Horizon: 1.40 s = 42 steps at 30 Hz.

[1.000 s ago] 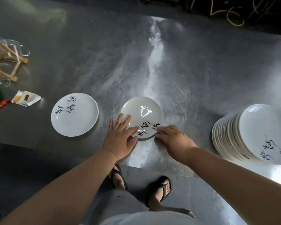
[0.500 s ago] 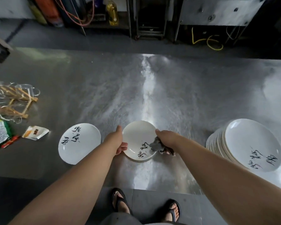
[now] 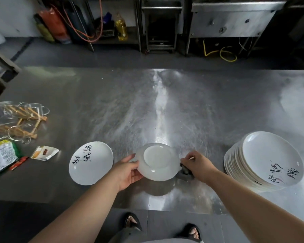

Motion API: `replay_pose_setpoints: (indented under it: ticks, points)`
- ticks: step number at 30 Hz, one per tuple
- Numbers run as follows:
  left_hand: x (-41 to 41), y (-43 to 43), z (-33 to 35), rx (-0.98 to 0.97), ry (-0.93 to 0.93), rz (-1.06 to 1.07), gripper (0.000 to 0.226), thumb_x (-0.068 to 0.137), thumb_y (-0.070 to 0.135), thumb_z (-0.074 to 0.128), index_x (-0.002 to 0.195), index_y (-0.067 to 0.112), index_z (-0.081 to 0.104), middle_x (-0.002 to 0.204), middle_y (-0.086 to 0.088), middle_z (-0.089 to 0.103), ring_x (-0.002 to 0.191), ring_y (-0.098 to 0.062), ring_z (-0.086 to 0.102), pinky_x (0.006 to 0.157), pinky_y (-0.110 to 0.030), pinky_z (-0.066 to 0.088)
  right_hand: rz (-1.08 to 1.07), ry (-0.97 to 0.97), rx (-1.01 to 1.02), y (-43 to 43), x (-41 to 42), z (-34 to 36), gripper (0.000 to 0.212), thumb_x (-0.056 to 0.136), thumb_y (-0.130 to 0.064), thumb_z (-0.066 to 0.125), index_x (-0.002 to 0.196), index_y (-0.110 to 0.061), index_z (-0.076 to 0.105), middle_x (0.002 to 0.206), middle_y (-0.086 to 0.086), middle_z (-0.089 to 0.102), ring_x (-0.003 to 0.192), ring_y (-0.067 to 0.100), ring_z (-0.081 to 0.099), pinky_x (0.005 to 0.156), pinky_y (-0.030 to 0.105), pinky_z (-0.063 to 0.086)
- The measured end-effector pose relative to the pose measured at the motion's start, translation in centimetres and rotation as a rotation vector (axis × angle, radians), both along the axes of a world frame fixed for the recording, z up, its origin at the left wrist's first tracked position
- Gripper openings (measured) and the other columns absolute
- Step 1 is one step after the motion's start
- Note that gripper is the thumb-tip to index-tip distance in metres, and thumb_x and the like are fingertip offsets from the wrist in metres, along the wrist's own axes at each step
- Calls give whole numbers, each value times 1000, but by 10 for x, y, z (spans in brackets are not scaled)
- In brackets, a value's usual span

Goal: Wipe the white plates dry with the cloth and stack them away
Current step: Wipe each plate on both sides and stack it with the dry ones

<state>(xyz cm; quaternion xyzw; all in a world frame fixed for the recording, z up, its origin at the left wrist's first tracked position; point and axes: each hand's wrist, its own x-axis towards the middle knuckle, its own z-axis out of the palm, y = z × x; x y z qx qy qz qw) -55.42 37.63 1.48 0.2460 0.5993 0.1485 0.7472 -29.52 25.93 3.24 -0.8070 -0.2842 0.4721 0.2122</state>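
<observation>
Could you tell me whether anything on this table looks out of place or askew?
Yes: the plate stack at right leans, its plates fanned out sideways. Snack wrappers and a sachet litter the table's left end.

Scuffed steel table [image 3: 165, 106], grey floor [image 3: 95, 58]

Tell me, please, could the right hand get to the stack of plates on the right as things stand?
Probably yes. The right hand holds the dark cloth beside the upturned plate, and only bare steel table lies between it and the stack of plates. It would need to free its fingers from the cloth first.
</observation>
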Motion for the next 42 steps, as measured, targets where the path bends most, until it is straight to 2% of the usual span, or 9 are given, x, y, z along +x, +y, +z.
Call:
replay_pose_setpoints:
  ticks: [9,17,20,23,29,31,35,39,42]
  points:
    - [-4,-14,-14,39,63,-120,34,104,1,56,130,23,58,129,-13,65,116,-35,67,79,-46,63,-132,49,73,16,-25,12,37,93,-16,61,126,-15,45,70,-6,74,56,-2,65,58,14,46]
    - [15,-31,1,168,-98,-31,30,103,-5,53,118,20,58,116,-8,72,110,-34,66,93,-58,58,239,-262,399,22,-67,18,59,97,-14,59,154,-22,46,150,-2,54,135,19,53,106,22,39]
    - [20,-34,16,183,-182,-27,28,103,-4,54,123,15,58,113,-14,75,97,-31,71,76,-43,63,513,-301,426,4,-92,14,71,105,-43,46,166,-16,21,174,2,17,161,20,12,128,33,18]
    - [17,-36,31,183,-257,-2,29,101,0,59,127,13,59,113,-17,75,93,-29,73,64,-35,60,841,-595,545,-14,-96,5,86,104,-65,31,167,-9,15,175,9,-1,161,26,-10,131,44,4]
    - [14,-34,49,205,-315,-22,29,104,-2,51,128,12,57,121,-19,72,102,-32,72,76,-44,62,699,-706,416,14,-67,21,87,102,-73,14,167,-18,0,174,0,-16,158,21,-25,131,47,3]
    - [16,-30,56,203,-297,14,26,103,1,55,125,13,60,117,-19,73,98,-31,71,67,-39,60,767,-680,515,0,-82,28,93,101,-78,17,168,-15,5,176,4,-8,160,24,-18,131,49,10]
    - [11,-28,63,211,-306,11,27,102,1,54,125,14,61,120,-23,71,99,-33,69,80,-42,50,930,-707,682,-13,-78,28,92,101,-76,26,166,-11,22,174,9,15,162,30,3,128,54,20]
    - [14,-30,78,248,-361,-37,28,102,1,51,127,12,57,119,-16,73,103,-33,71,88,-49,56,685,-748,504,19,-47,47,94,100,-77,16,167,-13,10,175,8,2,161,29,-7,129,54,12]
    - [20,-23,89,272,-385,0,26,104,2,49,125,14,58,117,-16,74,97,-29,74,74,-43,62,752,-788,586,14,-59,60,98,98,-79,23,167,-10,13,175,11,3,161,33,-7,130,53,10]
